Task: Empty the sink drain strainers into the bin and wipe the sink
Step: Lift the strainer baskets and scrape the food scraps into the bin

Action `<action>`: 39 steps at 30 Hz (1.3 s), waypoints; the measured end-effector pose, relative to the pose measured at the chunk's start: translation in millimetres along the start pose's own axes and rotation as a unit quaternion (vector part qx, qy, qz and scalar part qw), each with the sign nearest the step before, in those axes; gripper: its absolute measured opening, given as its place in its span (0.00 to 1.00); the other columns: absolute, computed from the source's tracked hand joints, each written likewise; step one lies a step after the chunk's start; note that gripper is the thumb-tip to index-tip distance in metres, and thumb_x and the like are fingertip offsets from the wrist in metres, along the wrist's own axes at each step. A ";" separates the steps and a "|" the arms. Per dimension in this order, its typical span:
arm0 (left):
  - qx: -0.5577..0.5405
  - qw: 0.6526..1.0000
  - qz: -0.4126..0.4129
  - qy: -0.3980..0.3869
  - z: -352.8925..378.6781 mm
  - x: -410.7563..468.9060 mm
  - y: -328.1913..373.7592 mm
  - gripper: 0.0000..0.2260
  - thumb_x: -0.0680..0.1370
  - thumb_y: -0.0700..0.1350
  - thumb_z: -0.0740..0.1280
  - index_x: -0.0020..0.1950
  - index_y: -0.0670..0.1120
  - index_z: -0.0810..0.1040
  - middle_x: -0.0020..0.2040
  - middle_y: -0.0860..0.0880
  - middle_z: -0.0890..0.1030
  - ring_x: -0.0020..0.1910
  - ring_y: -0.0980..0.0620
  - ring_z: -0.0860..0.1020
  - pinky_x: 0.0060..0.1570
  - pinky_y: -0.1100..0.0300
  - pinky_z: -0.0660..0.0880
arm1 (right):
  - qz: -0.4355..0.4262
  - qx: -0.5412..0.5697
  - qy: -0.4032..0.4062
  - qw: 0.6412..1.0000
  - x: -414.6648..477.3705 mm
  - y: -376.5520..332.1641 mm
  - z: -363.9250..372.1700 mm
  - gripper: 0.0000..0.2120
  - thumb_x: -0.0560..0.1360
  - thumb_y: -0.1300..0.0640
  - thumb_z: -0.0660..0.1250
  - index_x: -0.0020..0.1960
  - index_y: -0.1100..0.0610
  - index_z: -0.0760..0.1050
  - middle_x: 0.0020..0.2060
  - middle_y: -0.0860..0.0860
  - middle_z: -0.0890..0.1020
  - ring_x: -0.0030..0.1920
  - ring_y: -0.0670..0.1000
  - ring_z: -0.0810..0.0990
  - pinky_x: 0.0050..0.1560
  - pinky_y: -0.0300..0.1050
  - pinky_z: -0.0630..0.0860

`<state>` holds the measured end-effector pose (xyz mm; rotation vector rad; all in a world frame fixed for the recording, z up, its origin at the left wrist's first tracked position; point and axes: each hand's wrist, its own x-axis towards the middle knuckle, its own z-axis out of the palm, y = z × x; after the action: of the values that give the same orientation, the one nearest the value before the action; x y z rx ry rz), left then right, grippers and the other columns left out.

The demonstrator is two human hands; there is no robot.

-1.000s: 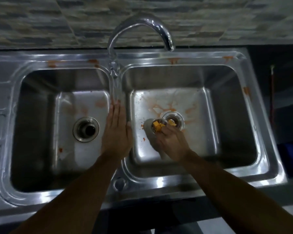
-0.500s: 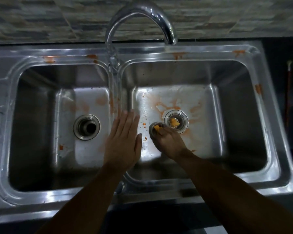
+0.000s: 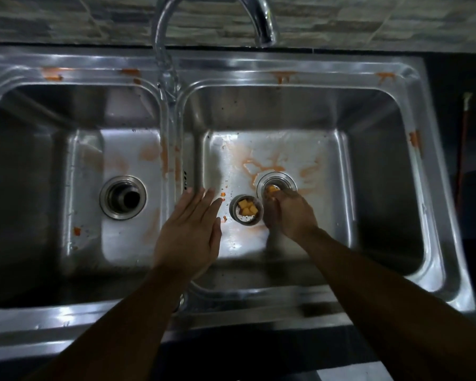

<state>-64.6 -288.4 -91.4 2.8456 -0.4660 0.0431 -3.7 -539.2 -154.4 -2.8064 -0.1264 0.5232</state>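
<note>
A view from above of a steel double sink (image 3: 286, 64) in dim light, with a person's two bare forearms reaching in. The right hand (image 3: 289, 213) is low in the right basin, its fingers curled down at the near edge of the right drain (image 3: 276, 177). An orange piece of food (image 3: 271, 189) sits in the drain just beyond the fingertips; whether the fingers have hold of anything cannot be told, since the hand hides them. Just to the left of that hand, out of its grasp, a small metal strainer (image 3: 233, 213) stands upright on the basin floor with a few orange food cubes (image 3: 247, 209) in it. Further left, past the strainer, the left hand (image 3: 188, 237) is spread flat with straight fingers and holds nothing, over the inner edge of the right basin. The left drain (image 3: 123, 198), in the other basin, is well apart from both hands. Orange stains (image 3: 261, 166) mark the floor beyond the right hand's fingers, and a curved tap (image 3: 261, 20) arches over the back.
</note>
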 end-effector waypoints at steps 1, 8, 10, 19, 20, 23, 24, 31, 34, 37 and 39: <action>0.001 1.000 0.000 0.001 -0.8 0.5 0.3 0.20 0.83 0.48 0.57 0.70 0.41 0.77 0.71 0.41 0.77 0.73 0.43 0.73 0.77 0.44 0.65 | 0.024 -0.025 -0.060 0.998 3.4 6.0 0.4 0.15 0.78 0.50 0.64 0.63 0.51 0.76 0.56 0.54 0.83 0.53 0.58 0.83 0.54 0.49 0.80; -0.010 1.000 -0.012 -0.017 -7.6 3.7 3.5 0.20 0.83 0.48 0.57 0.68 0.40 0.79 0.68 0.40 0.79 0.71 0.42 0.75 0.76 0.44 0.67 | 0.040 -0.059 -0.166 0.984 13.1 9.1 13.4 0.18 0.81 0.49 0.62 0.69 0.52 0.70 0.60 0.56 0.82 0.56 0.60 0.83 0.57 0.53 0.78; -0.020 0.999 -0.020 -0.028 -9.1 4.1 3.0 0.20 0.83 0.48 0.57 0.68 0.40 0.79 0.69 0.41 0.79 0.72 0.42 0.75 0.76 0.44 0.67 | 0.033 -0.074 -0.173 0.982 17.8 7.9 14.8 0.17 0.80 0.50 0.63 0.68 0.53 0.71 0.60 0.57 0.82 0.56 0.61 0.83 0.57 0.53 0.78; -0.021 0.998 -0.027 -0.060 -7.6 3.2 -0.3 0.21 0.82 0.49 0.58 0.70 0.42 0.77 0.70 0.41 0.78 0.72 0.44 0.74 0.76 0.44 0.66 | 0.016 -0.073 -0.116 0.990 20.7 8.4 18.2 0.22 0.76 0.50 0.66 0.69 0.53 0.72 0.67 0.53 0.75 0.58 0.60 0.81 0.54 0.50 0.77; -0.020 0.998 -0.026 -0.059 -6.5 2.9 -0.7 0.20 0.82 0.49 0.58 0.71 0.42 0.77 0.70 0.42 0.78 0.72 0.44 0.75 0.76 0.44 0.66 | 0.009 -0.074 -0.106 0.992 20.1 8.8 18.5 0.21 0.76 0.50 0.66 0.68 0.53 0.73 0.66 0.53 0.76 0.57 0.60 0.81 0.53 0.49 0.78; -0.023 0.998 -0.025 -0.048 -4.5 1.9 -1.3 0.19 0.82 0.47 0.60 0.70 0.41 0.77 0.68 0.42 0.80 0.70 0.44 0.76 0.76 0.44 0.66 | -0.016 -0.090 -0.094 0.991 20.4 12.5 15.5 0.19 0.77 0.49 0.64 0.66 0.54 0.74 0.64 0.53 0.77 0.56 0.59 0.82 0.51 0.49 0.78; -0.025 0.998 -0.027 -0.048 -4.5 2.0 -1.2 0.19 0.82 0.47 0.60 0.70 0.42 0.77 0.68 0.42 0.80 0.70 0.45 0.76 0.77 0.44 0.65 | -0.029 -0.101 -0.099 0.990 20.4 14.1 14.3 0.19 0.77 0.49 0.64 0.67 0.54 0.74 0.64 0.53 0.77 0.55 0.59 0.82 0.51 0.49 0.78; -0.028 0.997 -0.037 -0.068 -6.5 2.7 -1.1 0.19 0.82 0.47 0.59 0.70 0.42 0.77 0.69 0.42 0.80 0.71 0.45 0.76 0.79 0.46 0.62 | -0.063 -0.142 -0.074 0.985 13.6 19.1 4.6 0.24 0.75 0.52 0.66 0.70 0.56 0.74 0.65 0.53 0.79 0.61 0.58 0.79 0.57 0.49 0.78; -0.026 0.996 -0.040 -0.076 -6.7 2.6 -1.1 0.19 0.82 0.46 0.60 0.71 0.41 0.77 0.69 0.42 0.79 0.71 0.45 0.75 0.79 0.47 0.61 | -0.077 -0.138 -0.049 0.986 8.3 20.6 -0.6 0.22 0.75 0.50 0.66 0.67 0.56 0.77 0.64 0.52 0.81 0.63 0.56 0.77 0.59 0.49 0.77; -0.028 0.995 -0.046 -0.084 -7.1 1.8 -1.8 0.20 0.82 0.46 0.60 0.72 0.41 0.75 0.70 0.42 0.79 0.73 0.44 0.74 0.79 0.47 0.61 | -0.091 -0.144 -0.024 0.985 1.0 20.3 -6.0 0.19 0.77 0.50 0.65 0.64 0.57 0.79 0.59 0.53 0.83 0.60 0.57 0.78 0.57 0.47 0.77; -0.025 0.996 -0.038 -0.075 -7.3 1.8 -2.0 0.19 0.82 0.45 0.61 0.72 0.41 0.76 0.69 0.42 0.79 0.71 0.44 0.75 0.79 0.47 0.61 | -0.105 -0.144 -0.010 0.984 -4.5 21.0 -9.7 0.18 0.77 0.51 0.65 0.63 0.59 0.80 0.57 0.55 0.84 0.59 0.57 0.79 0.58 0.48 0.76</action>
<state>-62.2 -285.2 -84.8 2.8255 -0.3818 -0.1963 -3.6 -562.4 -150.3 -3.0150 -0.5357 0.5196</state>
